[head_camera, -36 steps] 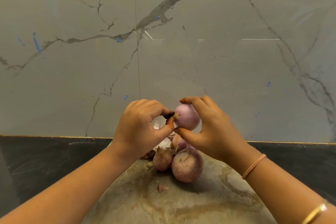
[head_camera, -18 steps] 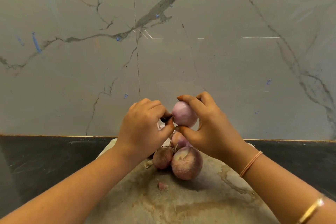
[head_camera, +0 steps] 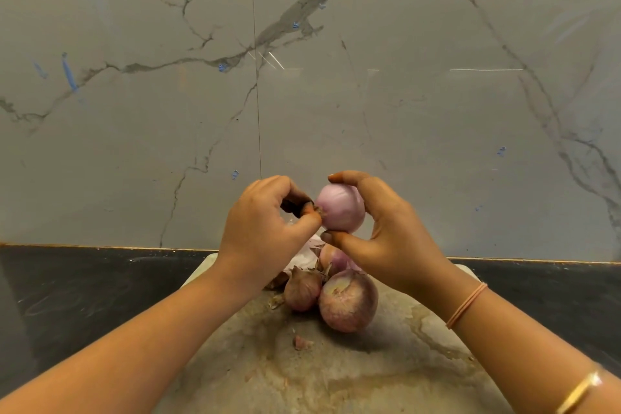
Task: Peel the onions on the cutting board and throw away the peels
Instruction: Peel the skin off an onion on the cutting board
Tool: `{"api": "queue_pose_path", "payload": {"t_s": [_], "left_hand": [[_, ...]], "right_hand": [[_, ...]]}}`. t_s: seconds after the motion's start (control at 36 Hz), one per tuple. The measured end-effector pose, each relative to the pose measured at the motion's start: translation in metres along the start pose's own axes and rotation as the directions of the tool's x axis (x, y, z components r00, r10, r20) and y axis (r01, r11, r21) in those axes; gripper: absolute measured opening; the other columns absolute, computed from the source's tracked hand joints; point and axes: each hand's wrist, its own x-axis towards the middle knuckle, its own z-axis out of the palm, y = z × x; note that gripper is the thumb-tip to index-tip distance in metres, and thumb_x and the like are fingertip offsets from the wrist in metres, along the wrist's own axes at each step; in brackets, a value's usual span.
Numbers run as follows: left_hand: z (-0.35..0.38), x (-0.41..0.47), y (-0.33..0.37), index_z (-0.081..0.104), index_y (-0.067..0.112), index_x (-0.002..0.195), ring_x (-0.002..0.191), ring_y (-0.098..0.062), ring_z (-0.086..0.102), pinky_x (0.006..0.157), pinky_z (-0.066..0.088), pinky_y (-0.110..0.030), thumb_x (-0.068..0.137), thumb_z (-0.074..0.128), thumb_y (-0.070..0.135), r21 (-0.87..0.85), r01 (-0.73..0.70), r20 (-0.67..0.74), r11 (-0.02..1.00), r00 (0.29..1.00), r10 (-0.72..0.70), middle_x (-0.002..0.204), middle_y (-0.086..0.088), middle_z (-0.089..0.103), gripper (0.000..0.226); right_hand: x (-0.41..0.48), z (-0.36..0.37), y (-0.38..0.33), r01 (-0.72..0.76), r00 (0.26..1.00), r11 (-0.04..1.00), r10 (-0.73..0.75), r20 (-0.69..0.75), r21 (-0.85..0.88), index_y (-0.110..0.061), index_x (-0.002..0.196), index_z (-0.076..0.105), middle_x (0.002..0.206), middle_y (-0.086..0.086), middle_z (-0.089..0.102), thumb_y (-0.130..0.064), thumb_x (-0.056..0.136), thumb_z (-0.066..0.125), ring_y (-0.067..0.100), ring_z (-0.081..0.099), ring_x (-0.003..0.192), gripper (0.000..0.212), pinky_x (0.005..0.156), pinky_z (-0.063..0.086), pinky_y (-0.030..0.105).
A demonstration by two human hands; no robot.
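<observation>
Leftmost, the dark desk [head_camera: 84,296] runs along the foot of a grey veined marble wall [head_camera: 403,94]. A pale, stained cutting board [head_camera: 336,380] lies on it, straight in front of the person. The left grip [head_camera: 258,222] is raised above the board's far end with its fingers curled. Thumb and forefinger pinch the brown, tufted end of the held onion [head_camera: 341,208], which is up in the air, clear of the board, its smooth pale purple surface bare of dry skin. Below it, on the far half of the board, a small brown-skinned onion [head_camera: 302,289] touches a larger onion [head_camera: 347,304] to its right, whose cut end faces the camera. A third onion [head_camera: 336,259] shows partly behind them, beside a heap of loose peels [head_camera: 305,255]. One small peel scrap [head_camera: 300,342] lies alone nearer the person. The right grip [head_camera: 386,228] clasps the held onion from the right, fingers over its top and thumb under it. A thin band [head_camera: 465,306] circles that wrist, and a gold bangle [head_camera: 578,391] sits further up the forearm.
</observation>
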Motion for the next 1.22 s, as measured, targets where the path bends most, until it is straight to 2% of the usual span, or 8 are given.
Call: {"api": "queue_pose_path", "payload": {"t_s": [0.11, 0.22, 0.36, 0.69, 0.83, 0.89, 1.03, 1.22], "left_hand": [[0.002, 0.000, 0.001, 0.061, 0.018, 0.070, 0.073, -0.005, 0.057, 0.064, 0.047, -0.018, 0.077, 0.071, 0.020, -0.149, 0.155, 0.023, 0.977, 0.988, -0.153, 0.068, 0.009, 0.061, 0.012], [0.004, 0.001, 0.002, 0.063, 0.016, 0.071, 0.062, -0.001, 0.055, 0.058, 0.045, -0.013, 0.080, 0.067, 0.010, -0.243, 0.275, 0.053, 0.930, 0.961, -0.271, 0.065, 0.008, 0.061, 0.011], [0.003, 0.002, 0.003, 0.063, 0.014, 0.073, 0.058, 0.001, 0.053, 0.054, 0.044, -0.011, 0.083, 0.064, 0.007, -0.331, 0.325, 0.066, 0.886, 0.944, -0.322, 0.065, 0.003, 0.061, 0.012], [-0.005, 0.009, -0.025, 0.062, 0.020, 0.074, 0.057, -0.001, 0.051, 0.052, 0.042, -0.016, 0.085, 0.066, 0.021, -0.184, 0.421, -0.047, 0.888, 0.899, -0.436, 0.067, 0.006, 0.060, 0.012], [-0.004, 0.007, -0.024, 0.060, 0.028, 0.080, 0.072, 0.000, 0.057, 0.064, 0.046, -0.018, 0.085, 0.065, 0.018, -0.065, 0.289, 0.046, 0.955, 0.957, -0.287, 0.078, 0.010, 0.062, 0.013], [-0.002, 0.005, -0.020, 0.055, 0.036, 0.090, 0.085, 0.001, 0.058, 0.073, 0.047, -0.014, 0.084, 0.063, 0.017, -0.123, 0.172, 0.116, 0.977, 0.981, -0.158, 0.091, 0.012, 0.061, 0.021], [-0.002, 0.001, -0.014, 0.052, 0.043, 0.102, 0.103, -0.008, 0.054, 0.086, 0.044, -0.016, 0.081, 0.056, 0.041, -0.267, -0.077, 0.179, 0.961, 0.976, 0.128, 0.106, 0.017, 0.054, 0.021], [-0.001, 0.003, -0.012, 0.054, 0.044, 0.101, 0.114, -0.005, 0.047, 0.092, 0.036, -0.011, 0.083, 0.054, 0.047, -0.254, -0.131, 0.245, 0.958, 0.950, 0.195, 0.112, 0.021, 0.046, 0.018]], "right_hand": [[0.000, 0.000, 0.000, -0.033, 0.999, 0.995, 0.031, 0.019, 0.098, -0.034, 0.121, 0.045, 0.122, -0.010, 0.055, -0.019, 0.076, 0.080, 0.009, 0.055, 0.109, 0.059, 0.091, 0.049, 0.017], [-0.001, -0.001, 0.001, -0.080, 0.996, 0.979, 0.072, 0.052, 0.190, -0.038, 0.118, 0.046, 0.120, -0.012, 0.054, -0.017, 0.075, 0.081, 0.014, 0.057, 0.110, 0.059, 0.091, 0.054, 0.029], [-0.001, -0.003, 0.000, -0.126, 0.990, 0.948, 0.102, 0.095, 0.293, -0.039, 0.113, 0.048, 0.117, -0.017, 0.053, -0.013, 0.075, 0.080, 0.015, 0.059, 0.107, 0.057, 0.088, 0.056, 0.032], [0.000, -0.010, 0.000, -0.168, 0.985, 0.849, 0.132, 0.107, 0.500, -0.035, 0.114, 0.049, 0.121, 0.003, 0.055, -0.020, 0.066, 0.079, 0.023, 0.064, 0.103, 0.059, 0.083, 0.058, 0.035], [0.000, -0.011, 0.002, -0.251, 0.967, 0.817, 0.190, 0.168, 0.520, -0.034, 0.116, 0.045, 0.121, 0.007, 0.057, -0.010, 0.076, 0.078, 0.023, 0.066, 0.100, 0.057, 0.082, 0.058, 0.033], [0.001, -0.012, 0.002, -0.291, 0.956, 0.792, 0.216, 0.200, 0.537, -0.032, 0.116, 0.042, 0.119, 0.010, 0.059, -0.006, 0.078, 0.074, 0.023, 0.066, 0.098, 0.057, 0.081, 0.058, 0.031], [0.001, -0.015, 0.006, -0.366, 0.930, 0.726, 0.258, 0.263, 0.582, -0.025, 0.118, 0.050, 0.122, 0.009, 0.059, -0.021, 0.068, 0.077, 0.026, 0.064, 0.105, 0.057, 0.086, 0.057, 0.035], [0.001, -0.014, 0.009, -0.410, 0.907, 0.712, 0.251, 0.338, 0.571, -0.019, 0.127, 0.053, 0.126, 0.011, 0.058, -0.021, 0.071, 0.069, 0.027, 0.062, 0.111, 0.058, 0.093, 0.054, 0.043]]}}
